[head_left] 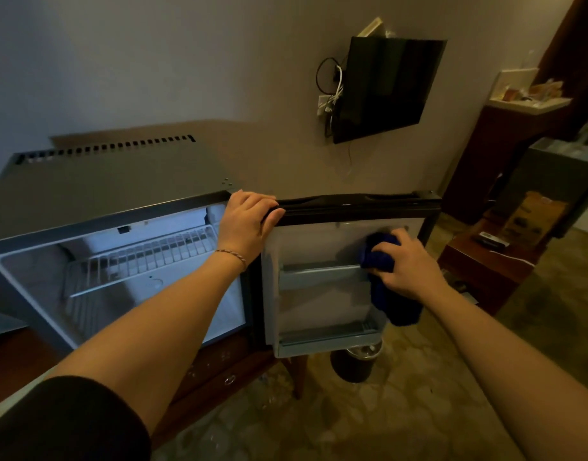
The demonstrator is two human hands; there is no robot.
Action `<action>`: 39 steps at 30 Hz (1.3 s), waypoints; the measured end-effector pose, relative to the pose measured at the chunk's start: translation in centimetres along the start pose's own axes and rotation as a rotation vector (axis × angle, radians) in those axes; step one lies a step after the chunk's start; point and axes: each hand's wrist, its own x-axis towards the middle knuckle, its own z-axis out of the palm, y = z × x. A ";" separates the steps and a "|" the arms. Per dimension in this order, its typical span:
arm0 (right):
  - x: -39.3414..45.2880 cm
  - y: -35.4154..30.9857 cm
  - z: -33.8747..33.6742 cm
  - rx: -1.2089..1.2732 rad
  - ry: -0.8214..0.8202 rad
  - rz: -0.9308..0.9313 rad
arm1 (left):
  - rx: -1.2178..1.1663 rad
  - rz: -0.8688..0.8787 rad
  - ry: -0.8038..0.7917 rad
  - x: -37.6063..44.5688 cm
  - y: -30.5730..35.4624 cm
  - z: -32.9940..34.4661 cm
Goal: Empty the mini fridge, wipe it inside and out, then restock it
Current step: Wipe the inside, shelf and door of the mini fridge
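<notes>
The grey mini fridge [96, 181] stands on a low wooden cabinet with its door [319, 241] swung open to the right. Inside I see only a white wire shelf [143, 261] and bare walls. My left hand [249, 221] grips the top edge of the door near its hinge side. My right hand [407, 264] holds a dark blue cloth [380, 257] pressed against the door's white inner panel, just above the upper door rack [322, 272]. Part of the cloth hangs down below my hand. Both door racks look bare.
A black TV [389, 88] hangs on the wall with cables beside it. A small dark bin [352, 364] stands on the patterned carpet under the door. At the right are a dark wooden table [485, 264], a brown bag and a shelf with items.
</notes>
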 end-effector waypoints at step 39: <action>0.8 -13.6 -0.6 -0.010 0.533 -0.324 | -0.103 0.031 -0.098 0.3 -0.2 -1.5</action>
